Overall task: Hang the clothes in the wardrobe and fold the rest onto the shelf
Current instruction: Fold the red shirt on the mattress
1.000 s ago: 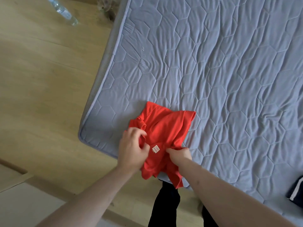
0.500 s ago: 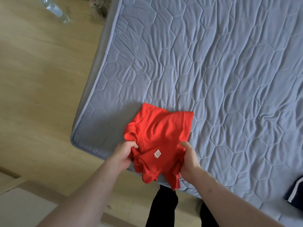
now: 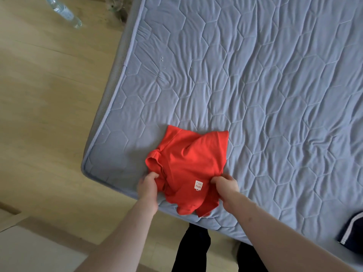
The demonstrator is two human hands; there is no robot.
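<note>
Far left on the wood floor: a clear plastic bottle lying well apart from everything, irrelevant for now.

Our left hand sits at the mattress corner, fingers curled and pinching the left edge of the red T-shirt. Shirt is roughly folded, bunched at the sleeve on its left side, lying near the corner with its bottom hem overhanging the near edge. White label faces up between our hands.

Our right hand grips the shirt's right edge, fingers curled into the fabric.

Far right, a dark garment with a white stripe lies at the frame edge, only partly in view.

Risks, as we judge them: the fold is loose, so lifting by two edge pinches likely lets the layers sag open. The overhanging hem could drag the bundle off onto the floor if either grip slips. The bunched sleeve will set a crooked crease if we press it flat now.
</note>
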